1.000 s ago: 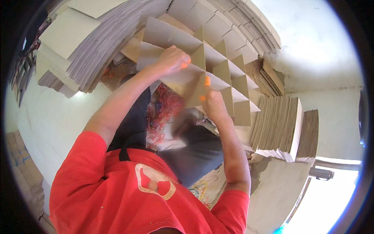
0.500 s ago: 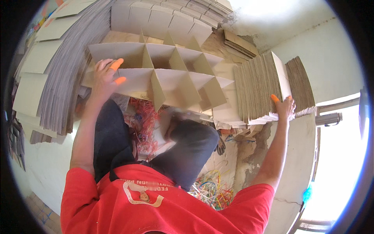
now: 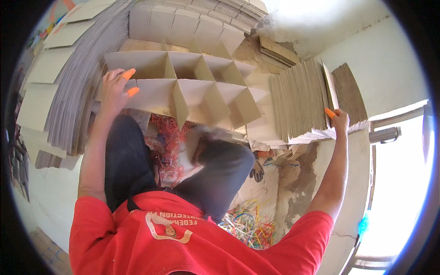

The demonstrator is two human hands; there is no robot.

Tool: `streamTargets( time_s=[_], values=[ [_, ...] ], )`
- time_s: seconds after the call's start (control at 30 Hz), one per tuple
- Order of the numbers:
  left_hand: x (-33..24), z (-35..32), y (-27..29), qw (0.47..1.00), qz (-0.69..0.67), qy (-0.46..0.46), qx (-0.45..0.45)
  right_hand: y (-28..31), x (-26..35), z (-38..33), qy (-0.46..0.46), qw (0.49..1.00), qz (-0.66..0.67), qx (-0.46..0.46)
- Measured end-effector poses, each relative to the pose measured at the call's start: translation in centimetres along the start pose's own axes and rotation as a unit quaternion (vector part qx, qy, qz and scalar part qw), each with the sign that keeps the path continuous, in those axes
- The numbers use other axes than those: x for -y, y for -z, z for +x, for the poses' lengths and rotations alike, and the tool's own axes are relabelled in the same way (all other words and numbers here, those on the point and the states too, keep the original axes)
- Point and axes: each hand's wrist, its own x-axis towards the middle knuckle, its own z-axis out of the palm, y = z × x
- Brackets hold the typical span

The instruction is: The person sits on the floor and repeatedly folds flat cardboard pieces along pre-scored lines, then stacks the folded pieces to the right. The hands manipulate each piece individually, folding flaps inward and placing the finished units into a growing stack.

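Observation:
An assembled cardboard divider grid [image 3: 197, 91] with several open cells lies before me. At its left end is my left hand [image 3: 114, 91], with orange covers on the thumb and a finger. Those two are spread apart beside the end of the near strip. Far to the right, my right hand [image 3: 340, 120] pinches the near end of a pale cardboard sheet [image 3: 330, 85], an orange cover on its thumb. The sheet stands on edge, slightly parted from the row of upright cardboard sheets [image 3: 295, 103] to its left. My right fingers are partly hidden behind it.
Tall cardboard stacks [image 3: 78, 87] rise on the left, and more sheets [image 3: 183, 25] stand behind the grid. Another upright bundle [image 3: 349, 94] leans near the right wall. Tangled coloured straps [image 3: 250, 224] lie below, near a dark glove [image 3: 257, 172].
The pale sheet has tipped away from the row, opening a gap, with my right hand now lower on it. My left hand stays by the grid's left end.

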Motion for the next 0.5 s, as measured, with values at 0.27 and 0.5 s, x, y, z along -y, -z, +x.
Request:
streamTargets(
  time_s=[0.27, 0.5],
  values=[
    [2.4, -1.2, 0.9, 0.999, 0.013, 0.040, 0.008, 3.2, 20.8, -6.4, 0.271, 0.938, 0.046, -0.211],
    [3.7, -1.8, -0.4, 0.989, -0.088, 0.116, 0.035, 2.2, 37.3, -17.0, 0.245, 0.868, 0.433, -0.008]
  ],
)
